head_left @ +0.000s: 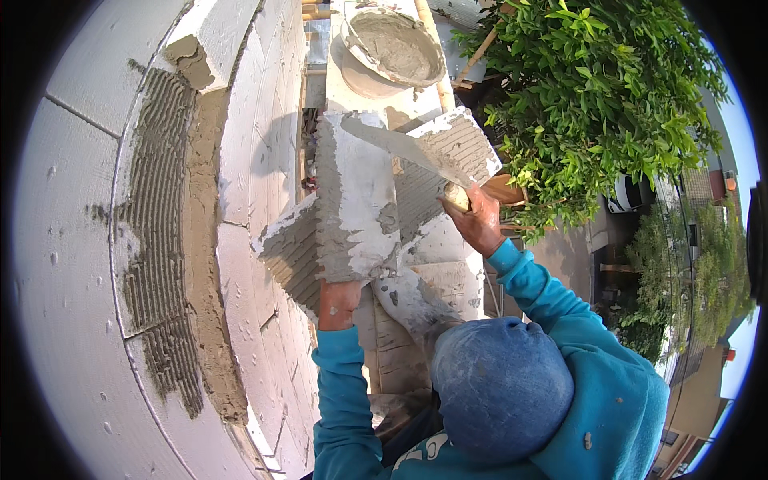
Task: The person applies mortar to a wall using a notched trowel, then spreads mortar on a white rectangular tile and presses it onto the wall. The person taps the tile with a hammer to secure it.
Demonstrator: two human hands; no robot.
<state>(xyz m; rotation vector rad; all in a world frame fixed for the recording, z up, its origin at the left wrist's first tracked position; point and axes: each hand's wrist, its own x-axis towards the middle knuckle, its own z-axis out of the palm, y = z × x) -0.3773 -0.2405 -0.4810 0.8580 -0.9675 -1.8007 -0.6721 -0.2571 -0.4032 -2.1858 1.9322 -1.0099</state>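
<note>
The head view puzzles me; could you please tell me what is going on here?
A person in teal sleeves is at work beside a pale block wall. The right hand grips a trowel by its handle. The left hand, mostly hidden, is at the near end of a notched, mortar-smeared plate. Ridged mortar shows on both sides; a bucket of mortar stands ahead.

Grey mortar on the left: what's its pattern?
The mortar has ridged stripes, clearest in the head view.
</note>
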